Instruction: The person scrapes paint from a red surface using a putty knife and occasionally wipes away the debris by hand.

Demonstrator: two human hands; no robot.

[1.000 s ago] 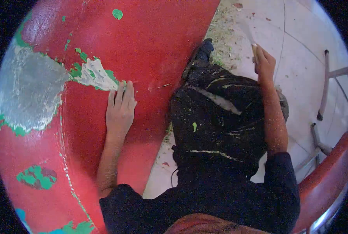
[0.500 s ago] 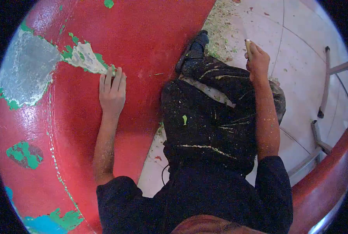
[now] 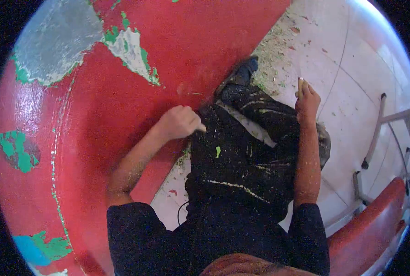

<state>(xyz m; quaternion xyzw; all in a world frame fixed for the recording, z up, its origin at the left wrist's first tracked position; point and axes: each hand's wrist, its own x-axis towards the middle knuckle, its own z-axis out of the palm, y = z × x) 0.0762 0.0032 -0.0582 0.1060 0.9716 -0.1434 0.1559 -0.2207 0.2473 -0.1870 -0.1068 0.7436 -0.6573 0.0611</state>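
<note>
My left hand is closed, its fingers curled down over the red surface beside my left thigh; whether anything is inside it is hidden. Out to the right, above the tiled floor, my right hand grips a wooden-handled tool held upright. The far end of that tool fades into the pale floor, so its blade cannot be made out. On the red painted surface, a pale bare patch edged with green paint tapers to a point above my left hand. A larger grey bare patch adjoins it.
Paint flakes and crumbs litter the tiled floor along the red surface's edge. My paint-spattered trousers fill the middle. At right stand metal legs and a red curved piece. More green patches show at left.
My left hand has left the tip of the pale patch, moved right toward my thigh and curled closed. My right hand still grips the tool. The view has shifted slightly.
</note>
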